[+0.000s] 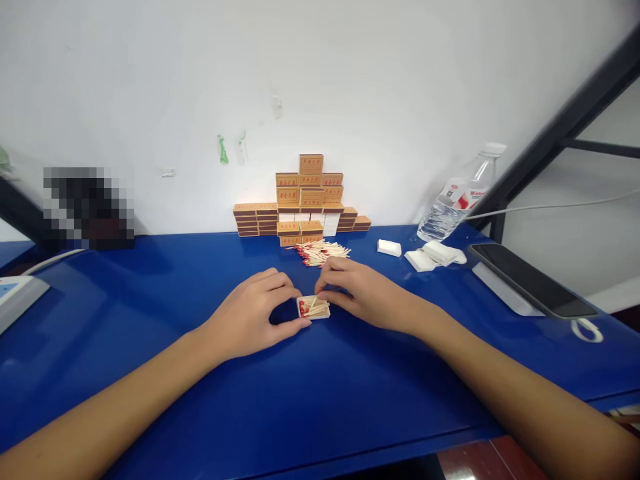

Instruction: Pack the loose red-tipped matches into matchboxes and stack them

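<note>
A small white matchbox tray (321, 316) lies on the blue table, with several red-tipped matches (311, 308) inside, heads to the left. My left hand (257, 310) grips the tray's left end between thumb and fingers. Over the tray's right side, my right hand (363, 293) is closed in a pinch on what looks like a match, partly hidden by the fingers. Just behind that hand is a loose pile of matches (323, 252), heads mostly to the left.
Brown matchboxes (311, 180) stand stacked against the wall. White trays (389, 248) lie to the right, near a tilted water bottle (460, 193). A phone (533, 279) rests on a white object at far right. A pixelated dark object (90, 207) stands at left.
</note>
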A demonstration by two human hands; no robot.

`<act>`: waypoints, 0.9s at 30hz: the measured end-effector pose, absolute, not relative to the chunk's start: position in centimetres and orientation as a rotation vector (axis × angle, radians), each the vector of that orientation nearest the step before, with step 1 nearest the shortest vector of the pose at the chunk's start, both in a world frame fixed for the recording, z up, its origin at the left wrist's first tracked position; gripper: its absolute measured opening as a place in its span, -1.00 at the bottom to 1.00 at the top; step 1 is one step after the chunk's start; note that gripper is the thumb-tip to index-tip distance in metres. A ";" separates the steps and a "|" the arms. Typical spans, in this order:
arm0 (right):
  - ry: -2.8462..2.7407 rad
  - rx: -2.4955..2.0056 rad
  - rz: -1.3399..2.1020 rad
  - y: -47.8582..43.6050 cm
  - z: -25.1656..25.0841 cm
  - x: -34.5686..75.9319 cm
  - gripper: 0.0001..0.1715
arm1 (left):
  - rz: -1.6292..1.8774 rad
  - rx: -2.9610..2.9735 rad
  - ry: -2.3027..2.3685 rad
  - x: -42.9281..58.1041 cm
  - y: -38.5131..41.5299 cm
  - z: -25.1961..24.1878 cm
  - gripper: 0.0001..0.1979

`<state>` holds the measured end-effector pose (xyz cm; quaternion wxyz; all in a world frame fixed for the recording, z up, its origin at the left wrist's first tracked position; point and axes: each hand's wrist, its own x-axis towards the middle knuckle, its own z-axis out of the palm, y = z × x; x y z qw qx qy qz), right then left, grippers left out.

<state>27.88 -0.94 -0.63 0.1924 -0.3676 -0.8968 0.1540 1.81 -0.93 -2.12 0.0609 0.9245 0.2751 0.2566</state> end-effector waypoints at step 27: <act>-2.549 -1.040 0.459 -1.9 0.2 27.8 -0.80 | 0.762 2.799 0.845 1.8 -1.0 -2.0 -0.70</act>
